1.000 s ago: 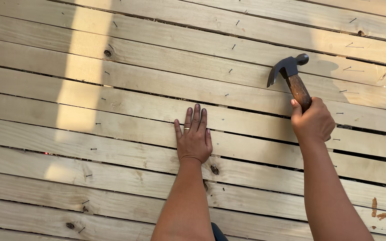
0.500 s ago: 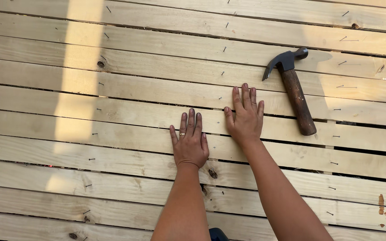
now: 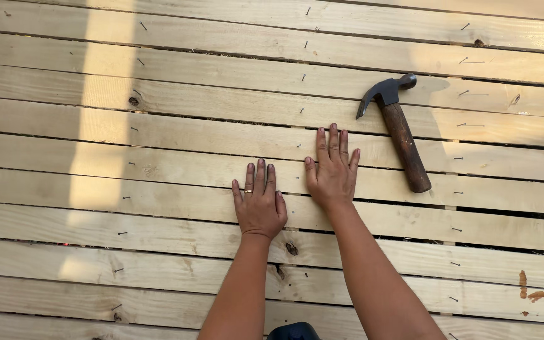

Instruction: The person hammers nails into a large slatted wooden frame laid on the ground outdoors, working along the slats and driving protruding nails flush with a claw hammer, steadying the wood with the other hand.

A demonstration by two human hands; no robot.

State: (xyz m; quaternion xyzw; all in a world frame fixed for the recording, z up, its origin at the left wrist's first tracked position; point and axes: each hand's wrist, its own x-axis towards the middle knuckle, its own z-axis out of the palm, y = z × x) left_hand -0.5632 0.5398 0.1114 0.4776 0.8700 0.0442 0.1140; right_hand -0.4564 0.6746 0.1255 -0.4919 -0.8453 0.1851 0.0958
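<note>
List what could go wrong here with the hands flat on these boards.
Raised nail heads stick up close to the right hand, so a slide might snag skin. Both it and the left hand press rough planks, so splinters seem possible. The hammer lies loose nearby and might get knocked.

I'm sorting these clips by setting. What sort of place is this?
Probably an outdoor carpentry spot, likely a deck or slatted platform being built: pale wooden planks laid with gaps, rows of part-driven small dark nails, and a brown-handled claw hammer lying beside the flat right hand, in patchy sunlight.
</note>
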